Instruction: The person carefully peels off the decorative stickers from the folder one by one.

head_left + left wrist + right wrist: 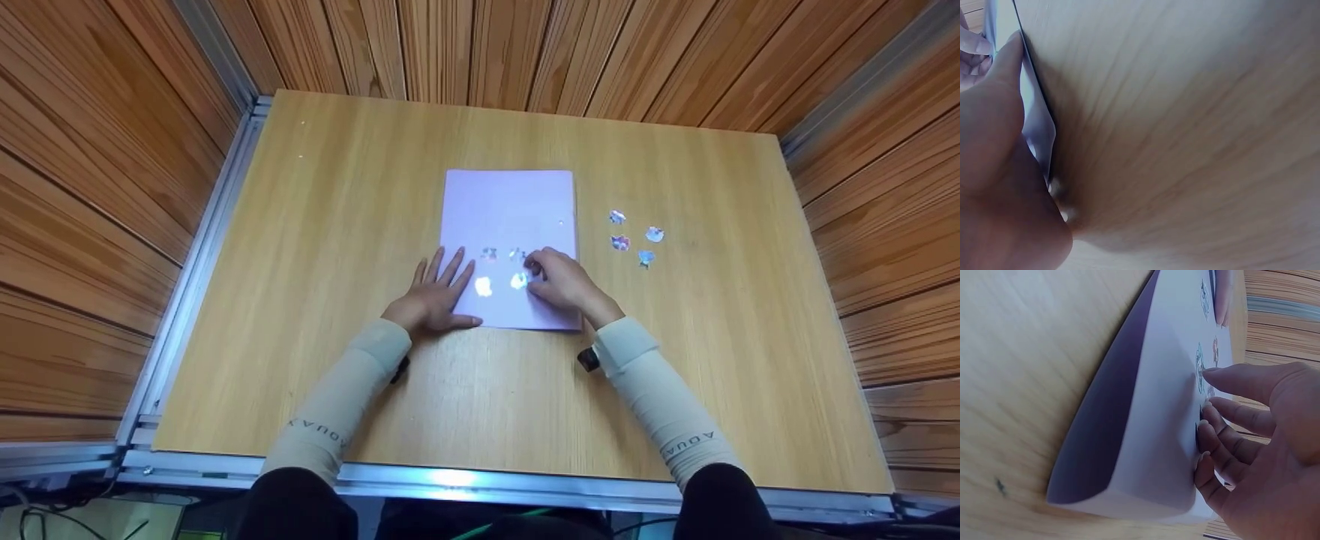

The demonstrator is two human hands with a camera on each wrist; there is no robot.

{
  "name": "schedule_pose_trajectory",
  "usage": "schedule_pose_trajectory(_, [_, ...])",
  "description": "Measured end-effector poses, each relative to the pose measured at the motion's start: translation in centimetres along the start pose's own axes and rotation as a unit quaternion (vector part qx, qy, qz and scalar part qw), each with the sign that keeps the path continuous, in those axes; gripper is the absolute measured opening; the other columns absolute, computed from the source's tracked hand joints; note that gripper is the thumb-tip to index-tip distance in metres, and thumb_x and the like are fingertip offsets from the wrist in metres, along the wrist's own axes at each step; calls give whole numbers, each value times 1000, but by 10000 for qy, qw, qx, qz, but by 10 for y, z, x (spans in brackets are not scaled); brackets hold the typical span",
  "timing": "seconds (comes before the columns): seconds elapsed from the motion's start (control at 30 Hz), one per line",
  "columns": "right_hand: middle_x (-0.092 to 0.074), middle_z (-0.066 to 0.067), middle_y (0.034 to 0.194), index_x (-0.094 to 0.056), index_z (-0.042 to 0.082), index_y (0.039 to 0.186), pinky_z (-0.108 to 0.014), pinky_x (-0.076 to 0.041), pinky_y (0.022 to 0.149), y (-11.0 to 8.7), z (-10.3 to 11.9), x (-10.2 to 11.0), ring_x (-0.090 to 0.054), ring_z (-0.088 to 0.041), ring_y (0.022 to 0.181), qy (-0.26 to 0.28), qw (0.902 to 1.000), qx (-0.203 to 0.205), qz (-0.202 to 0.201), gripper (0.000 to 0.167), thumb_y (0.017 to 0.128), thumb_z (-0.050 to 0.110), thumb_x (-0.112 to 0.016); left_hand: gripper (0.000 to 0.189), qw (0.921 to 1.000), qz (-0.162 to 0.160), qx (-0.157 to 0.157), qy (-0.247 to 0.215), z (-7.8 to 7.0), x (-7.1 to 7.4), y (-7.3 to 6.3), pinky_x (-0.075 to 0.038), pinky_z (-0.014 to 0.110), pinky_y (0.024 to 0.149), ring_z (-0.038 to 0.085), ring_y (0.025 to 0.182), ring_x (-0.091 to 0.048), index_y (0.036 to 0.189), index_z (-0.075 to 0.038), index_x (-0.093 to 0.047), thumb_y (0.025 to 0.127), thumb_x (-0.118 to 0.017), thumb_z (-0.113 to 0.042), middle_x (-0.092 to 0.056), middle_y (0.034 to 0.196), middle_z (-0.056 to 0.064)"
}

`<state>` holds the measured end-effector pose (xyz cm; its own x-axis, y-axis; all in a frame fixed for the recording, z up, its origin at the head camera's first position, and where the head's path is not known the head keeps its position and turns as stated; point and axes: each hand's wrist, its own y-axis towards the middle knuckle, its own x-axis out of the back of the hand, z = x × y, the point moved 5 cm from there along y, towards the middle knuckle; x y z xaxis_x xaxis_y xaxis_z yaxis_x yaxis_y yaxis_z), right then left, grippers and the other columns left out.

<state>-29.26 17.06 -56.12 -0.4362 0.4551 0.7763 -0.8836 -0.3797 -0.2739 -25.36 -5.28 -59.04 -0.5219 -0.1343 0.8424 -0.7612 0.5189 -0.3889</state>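
A lilac folder (510,202) lies on the wooden table, with several small stickers on its lower half. My left hand (435,296) rests with spread fingers on the folder's lower left edge, its thumb along the bottom edge. Over the lower right part is my right hand (562,279), fingers bent and fingertips on the cover. In the right wrist view its thumb (1241,382) touches a sticker with a bluish-green outline (1200,368), which lies flat on the cover. Beside that sit a shiny sticker (483,286) and a small patterned sticker (489,254).
To the right of the folder, several loose cut-out stickers lie on the table, among them a blue one (646,258) and a pinkish one (620,243). Wood-panelled walls (465,52) stand behind and at both sides. A metal rail (480,480) runs along the front edge.
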Motion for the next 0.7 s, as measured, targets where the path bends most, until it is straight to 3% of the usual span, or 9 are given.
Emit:
schedule_pose_trajectory(0.33, [-61, -10, 117, -66, 3, 124, -45, -50, 101, 1, 6, -1, -60, -30, 111, -420, 9991, -64, -1, 31, 95, 12, -66, 104, 10000, 19, 35, 25, 1, -3, 2, 9, 61, 122, 41, 153, 23, 166, -19, 4, 95, -51, -72, 19, 171, 9])
schedule_pose_trajectory(0.7, [-61, -11, 114, -65, 5, 112, -45, -49, 98, 4, 6, -2, -59, -29, 107, -259, 9986, -450, -60, 18, 96, 13, -65, 105, 9998, 38, 148, 152, -1, -2, 1, 8, 60, 123, 40, 154, 22, 166, -19, 4, 94, -50, -73, 18, 171, 9])
